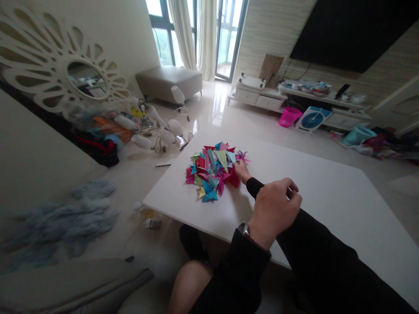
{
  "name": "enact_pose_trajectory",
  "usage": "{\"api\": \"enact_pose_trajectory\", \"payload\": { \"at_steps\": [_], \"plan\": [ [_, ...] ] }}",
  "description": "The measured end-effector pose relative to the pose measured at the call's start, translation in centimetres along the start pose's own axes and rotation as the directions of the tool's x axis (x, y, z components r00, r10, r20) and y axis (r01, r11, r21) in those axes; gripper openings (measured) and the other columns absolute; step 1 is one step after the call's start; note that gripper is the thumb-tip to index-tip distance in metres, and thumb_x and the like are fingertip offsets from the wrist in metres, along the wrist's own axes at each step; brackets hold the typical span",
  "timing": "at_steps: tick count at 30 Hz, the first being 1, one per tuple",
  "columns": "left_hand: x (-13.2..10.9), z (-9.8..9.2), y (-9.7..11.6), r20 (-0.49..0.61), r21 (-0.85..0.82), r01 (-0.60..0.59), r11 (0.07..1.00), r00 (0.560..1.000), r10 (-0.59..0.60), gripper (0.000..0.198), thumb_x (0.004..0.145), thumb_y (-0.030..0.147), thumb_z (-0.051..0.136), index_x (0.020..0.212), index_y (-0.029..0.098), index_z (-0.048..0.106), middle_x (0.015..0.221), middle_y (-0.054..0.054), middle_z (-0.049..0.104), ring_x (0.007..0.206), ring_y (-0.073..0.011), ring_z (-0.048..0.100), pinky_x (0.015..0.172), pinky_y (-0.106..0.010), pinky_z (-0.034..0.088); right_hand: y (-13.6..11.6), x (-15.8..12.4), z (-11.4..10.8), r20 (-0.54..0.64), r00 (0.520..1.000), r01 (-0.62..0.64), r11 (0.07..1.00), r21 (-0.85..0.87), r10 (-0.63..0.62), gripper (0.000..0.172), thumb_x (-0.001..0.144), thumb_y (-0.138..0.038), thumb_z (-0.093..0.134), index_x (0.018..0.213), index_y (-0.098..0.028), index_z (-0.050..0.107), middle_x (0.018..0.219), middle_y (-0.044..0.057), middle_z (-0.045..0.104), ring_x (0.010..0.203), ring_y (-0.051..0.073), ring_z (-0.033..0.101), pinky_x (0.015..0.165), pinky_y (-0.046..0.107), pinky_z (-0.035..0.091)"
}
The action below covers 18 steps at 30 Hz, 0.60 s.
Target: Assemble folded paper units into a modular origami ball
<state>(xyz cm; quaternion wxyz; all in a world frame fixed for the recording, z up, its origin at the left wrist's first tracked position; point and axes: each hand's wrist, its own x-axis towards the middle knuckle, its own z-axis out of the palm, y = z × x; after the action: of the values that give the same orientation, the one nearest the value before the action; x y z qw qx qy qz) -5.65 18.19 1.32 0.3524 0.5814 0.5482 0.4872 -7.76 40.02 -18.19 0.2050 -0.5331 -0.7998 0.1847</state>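
Note:
A heap of colourful folded paper pieces (212,168) lies on the white table (294,170), in pink, red, blue, green, yellow and purple, many with pointed tips. My right hand (242,172) reaches to the right side of this heap, its fingers closed at a folded paper piece; the fingertips are small and partly hidden. Nearer to me, my left hand (275,211) hovers above my right forearm, wearing a wristwatch (245,230). Its fingers are curled in, and nothing shows in them.
Left of the table, a lamp with several white shades (166,135) rests on the floor, beside bagged items (111,126). Grey fluffy material (65,218) lies lower left. A pink basket (290,117) and a blue fan (313,118) stand by the TV cabinet (257,96).

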Motion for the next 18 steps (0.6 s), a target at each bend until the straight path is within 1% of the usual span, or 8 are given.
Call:
{"api": "enact_pose_trajectory", "payload": {
  "at_steps": [2,5,8,11,13,15,18],
  "plan": [
    [0.0,0.0,0.0,0.007,0.002,-0.005,1.0,1.0,0.005,0.018,0.088,0.023,0.053,0.096,0.021,0.069,0.087,-0.002,0.072,0.079,-0.0154,0.064,0.08,-0.028,0.051,-1.4,0.1,0.5,0.028,1.0,-0.014,0.999,0.047,0.013,0.046,0.095,-0.034,0.033,0.129,-0.016,0.056,0.117,0.014,0.067,0.106,0.024,0.063,0.091,0.034,0.051],
    [0.0,-0.1,0.1,0.006,0.0,-0.007,1.0,1.0,0.007,0.017,0.088,0.022,0.053,0.095,0.021,0.069,0.086,-0.002,0.072,0.079,-0.0155,0.064,0.081,-0.028,0.052,-3.2,-0.2,0.5,0.038,0.999,-0.021,0.995,0.093,0.017,0.047,0.094,-0.038,0.038,0.13,-0.014,0.057,0.129,0.017,0.062,0.117,0.025,0.059,0.102,0.034,0.046],
    [0.1,-0.1,0.2,0.011,0.009,0.007,1.0,1.0,-0.007,0.017,0.087,0.022,0.054,0.095,0.021,0.069,0.087,-0.002,0.072,0.08,-0.0159,0.065,0.082,-0.028,0.052,-4.2,-0.8,0.0,0.041,0.999,0.022,0.995,0.099,-0.026,0.045,0.091,-0.037,0.044,0.126,-0.012,0.06,0.13,0.019,0.059,0.122,0.026,0.056,0.11,0.036,0.041],
    [0.1,0.0,0.3,0.013,0.026,0.017,1.0,1.0,-0.017,0.017,0.088,0.022,0.054,0.095,0.022,0.07,0.088,-0.002,0.073,0.082,-0.0164,0.065,0.083,-0.029,0.052,-4.3,-1.4,-0.5,0.045,0.992,0.108,0.985,0.134,-0.115,0.047,0.091,-0.035,0.046,0.131,-0.014,0.058,0.133,0.017,0.06,0.123,0.025,0.056,0.11,0.036,0.041],
    [0.1,0.0,0.3,0.01,0.032,0.012,0.999,1.0,-0.012,0.018,0.088,0.022,0.054,0.096,0.022,0.07,0.088,-0.002,0.073,0.083,-0.0165,0.065,0.083,-0.029,0.052,-3.8,-1.7,-0.8,0.012,0.989,0.141,0.975,0.174,-0.145,0.051,0.091,-0.035,0.046,0.138,-0.016,0.053,0.137,0.015,0.059,0.125,0.025,0.055,0.11,0.038,0.041],
    [0.1,0.1,0.3,0.007,0.032,0.004,0.999,1.0,-0.004,0.018,0.088,0.023,0.054,0.096,0.022,0.07,0.088,-0.003,0.073,0.083,-0.0164,0.065,0.083,-0.028,0.052,-3.3,-2.0,-1.3,-0.042,0.991,0.136,0.971,0.198,-0.13,0.053,0.091,-0.033,0.046,0.141,-0.017,0.05,0.139,0.015,0.059,0.125,0.026,0.055,0.11,0.041,0.041],
    [0.1,0.3,0.2,-0.002,0.035,-0.008,0.999,1.0,0.008,0.017,0.088,0.023,0.054,0.094,0.021,0.069,0.086,-0.003,0.072,0.081,-0.0162,0.065,0.082,-0.028,0.052,-2.6,-3.0,-2.3,-0.123,0.987,0.129,0.97,0.206,-0.105,0.048,0.09,-0.028,0.045,0.135,-0.016,0.054,0.133,0.016,0.061,0.122,0.027,0.056,0.108,0.043,0.042]
  ]
}}
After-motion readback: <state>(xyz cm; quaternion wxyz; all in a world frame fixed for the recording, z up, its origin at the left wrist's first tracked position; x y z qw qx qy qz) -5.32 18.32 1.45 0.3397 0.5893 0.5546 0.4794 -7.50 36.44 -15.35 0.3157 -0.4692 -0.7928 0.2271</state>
